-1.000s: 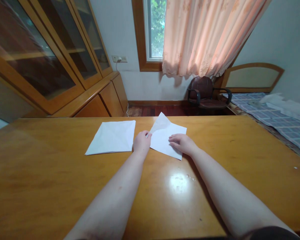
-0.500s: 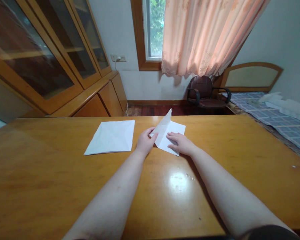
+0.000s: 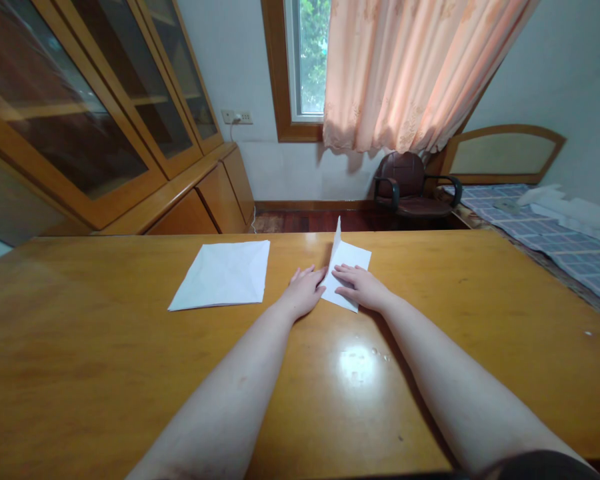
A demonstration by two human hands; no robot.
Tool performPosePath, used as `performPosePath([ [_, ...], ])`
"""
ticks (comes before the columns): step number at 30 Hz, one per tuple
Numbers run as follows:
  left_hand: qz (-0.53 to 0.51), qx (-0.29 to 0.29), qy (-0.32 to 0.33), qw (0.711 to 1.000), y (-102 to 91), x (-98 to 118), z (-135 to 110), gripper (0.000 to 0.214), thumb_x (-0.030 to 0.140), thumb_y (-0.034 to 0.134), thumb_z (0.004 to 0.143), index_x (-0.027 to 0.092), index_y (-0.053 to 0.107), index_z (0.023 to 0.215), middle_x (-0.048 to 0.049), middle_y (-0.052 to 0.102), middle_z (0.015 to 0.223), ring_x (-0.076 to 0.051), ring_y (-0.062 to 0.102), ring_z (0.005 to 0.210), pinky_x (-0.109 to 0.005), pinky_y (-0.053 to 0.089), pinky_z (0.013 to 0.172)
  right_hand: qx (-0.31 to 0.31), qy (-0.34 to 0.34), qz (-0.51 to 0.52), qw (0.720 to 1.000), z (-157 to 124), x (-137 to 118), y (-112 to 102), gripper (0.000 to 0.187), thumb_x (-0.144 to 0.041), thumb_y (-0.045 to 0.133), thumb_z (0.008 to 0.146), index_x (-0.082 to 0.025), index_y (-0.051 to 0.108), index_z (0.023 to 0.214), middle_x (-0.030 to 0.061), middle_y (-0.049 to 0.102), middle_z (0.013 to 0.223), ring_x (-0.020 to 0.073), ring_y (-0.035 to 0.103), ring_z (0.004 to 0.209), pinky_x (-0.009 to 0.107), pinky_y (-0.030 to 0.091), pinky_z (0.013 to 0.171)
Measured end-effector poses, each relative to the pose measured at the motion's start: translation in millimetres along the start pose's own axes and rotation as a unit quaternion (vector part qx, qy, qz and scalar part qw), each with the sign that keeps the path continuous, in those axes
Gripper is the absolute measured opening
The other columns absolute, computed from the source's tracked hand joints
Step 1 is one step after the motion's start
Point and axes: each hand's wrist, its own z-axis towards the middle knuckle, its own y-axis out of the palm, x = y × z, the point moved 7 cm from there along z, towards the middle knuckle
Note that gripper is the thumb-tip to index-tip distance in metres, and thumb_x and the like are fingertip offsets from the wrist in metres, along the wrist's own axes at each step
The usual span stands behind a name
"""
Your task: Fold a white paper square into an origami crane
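A folded sheet of white paper (image 3: pixel 353 257) lies on the table, its left flap (image 3: pixel 337 239) standing nearly upright along a crease. My right hand (image 3: pixel 361 285) rests on the flat half, palm down, with its fingers stretched out and apart. At the left side of the raised flap is my left hand (image 3: pixel 306 291), fingers extended and touching the paper near its lower edge. Part of those fingertips is hidden behind the flap. To the left, a flat stack of white paper (image 3: pixel 225 275) with faint diagonal creases lies apart from both hands.
The wooden table (image 3: pixel 105 373) spans the view. Past its far edge are a brown armchair (image 3: pixel 407 187), a pink curtain (image 3: pixel 390 73) and a glass-door cabinet (image 3: pixel 155 127). A bed (image 3: pixel 555 227) with a checked cover stands on the right.
The left flap has swung rightward from a slant to nearly upright. My left hand has moved right and released its pinch, its fingers now against the flap. My right hand stays in place.
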Motion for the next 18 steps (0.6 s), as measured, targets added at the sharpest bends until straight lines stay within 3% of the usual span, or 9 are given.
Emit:
performPosePath([
  [3,0.021,-0.027,0.014,0.999,7.3,-1,-1,0.06,0.016,0.041,0.084,0.03,0.036,0.143,-0.0005,0.04,0.148,-0.023,0.026,0.141,-0.049,0.012,0.117,0.053,0.025,0.157,0.986,0,8,-4,0.055,-0.056,0.028,0.093,-0.023,0.064,0.119,0.0066,0.058,0.132,0.0254,0.048,0.127,0.048,0.026,0.111],
  [6,0.05,-0.05,0.017,0.997,11.3,-2,-1,0.066,0.014,0.039,0.082,0.029,0.031,0.145,0.0017,0.033,0.151,-0.022,0.021,0.143,-0.05,0.011,0.117,0.125,0.049,0.337,0.932,-1,19,-10,0.077,-0.072,0.018,0.087,-0.018,0.069,0.108,0.0087,0.065,0.121,0.0262,0.057,0.116,0.042,0.037,0.105],
  [9,0.076,-0.066,0.029,0.994,12.2,1,-2,0.062,0.024,0.039,0.086,0.027,0.028,0.147,0.0007,0.028,0.154,-0.024,0.018,0.143,-0.051,0.01,0.117,0.173,0.102,0.407,0.891,-3,33,-11,0.073,-0.077,0.038,0.077,-0.015,0.071,0.094,0.0107,0.071,0.106,0.0293,0.063,0.104,0.041,0.045,0.094],
  [12,0.091,-0.076,0.039,0.992,11.8,5,-5,0.066,0.05,0.04,0.088,0.027,0.025,0.148,-0.0021,0.023,0.156,-0.027,0.014,0.144,-0.053,0.007,0.116,0.212,0.179,0.409,0.87,-5,51,-11,0.051,-0.061,0.066,0.067,-0.014,0.07,0.088,0.009,0.073,0.091,0.0282,0.066,0.087,0.039,0.05,0.08],
  [15,0.095,-0.083,0.039,0.991,12.3,7,-7,0.073,0.065,0.034,0.085,0.029,0.025,0.148,-0.0027,0.02,0.156,-0.028,0.012,0.144,-0.055,0.006,0.115,0.266,0.198,0.421,0.844,-6,65,-16,0.042,-0.05,0.067,0.069,-0.015,0.069,0.092,0.0069,0.073,0.09,0.0242,0.066,0.082,0.035,0.051,0.075],
  [18,0.101,-0.078,0.029,0.991,13.0,6,-7,0.064,0.06,0.03,0.089,0.032,0.027,0.147,-0.002,0.021,0.156,-0.028,0.012,0.144,-0.055,0.007,0.115,0.276,0.198,0.427,0.838,-6,71,-16,0.04,-0.047,0.064,0.071,-0.016,0.069,0.093,0.0068,0.073,0.091,0.0235,0.066,0.081,0.033,0.052,0.073],
])
